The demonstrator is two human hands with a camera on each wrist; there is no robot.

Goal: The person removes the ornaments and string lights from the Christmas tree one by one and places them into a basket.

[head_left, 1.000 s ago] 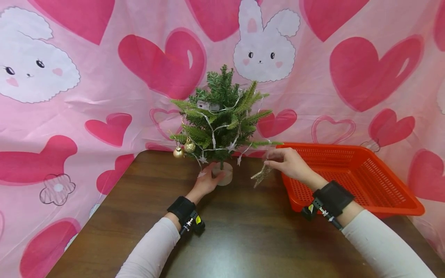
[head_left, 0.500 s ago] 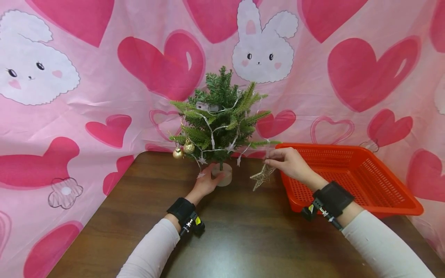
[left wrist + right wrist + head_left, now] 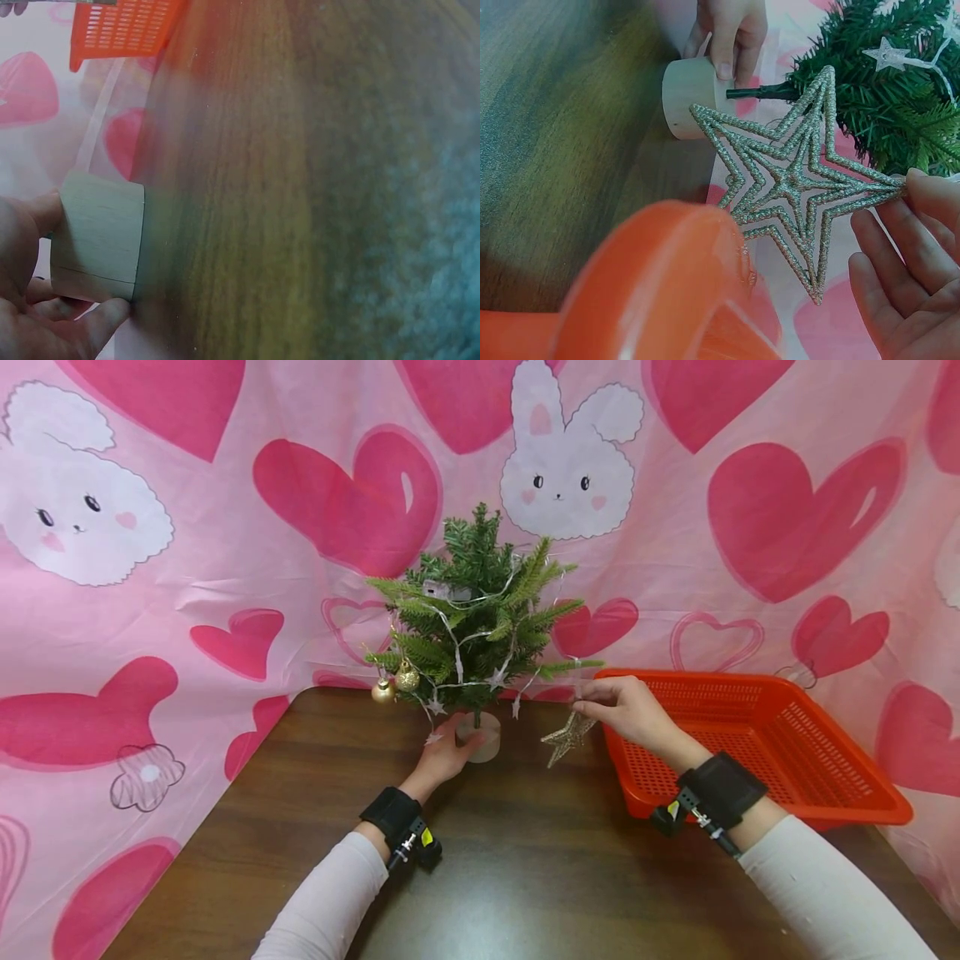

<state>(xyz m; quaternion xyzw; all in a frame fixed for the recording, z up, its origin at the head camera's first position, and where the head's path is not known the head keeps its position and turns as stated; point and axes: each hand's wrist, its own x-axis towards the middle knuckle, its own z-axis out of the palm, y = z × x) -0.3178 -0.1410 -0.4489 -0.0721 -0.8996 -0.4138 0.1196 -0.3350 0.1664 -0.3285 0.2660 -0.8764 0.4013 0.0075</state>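
Observation:
A small artificial Christmas tree [image 3: 480, 627] stands on a round pale wooden base [image 3: 486, 737]. My left hand [image 3: 444, 755] grips that base from the left, fingers and thumb around its side, as the left wrist view also shows. On the right, my right hand [image 3: 628, 710] pinches a gold glitter star ornament [image 3: 567, 738] by one point. The star [image 3: 784, 180] hangs above the table, just below the tip of a low right branch [image 3: 573, 667]. A thin pale loop overlaps that branch tip above the fingers. Two gold balls [image 3: 383, 691] hang at the tree's lower left.
An orange-red plastic basket [image 3: 757, 814] stands right of the tree, its near left edge beneath my right wrist. White string lights with small stars [image 3: 436, 704] wind around the branches. A pink heart-and-rabbit cloth [image 3: 337, 577] hangs behind the wooden table [image 3: 525, 877].
The star has turned from nearly edge-on to showing more of its face. My right hand has shifted only slightly near the branch tip. The left hand keeps its place on the base.

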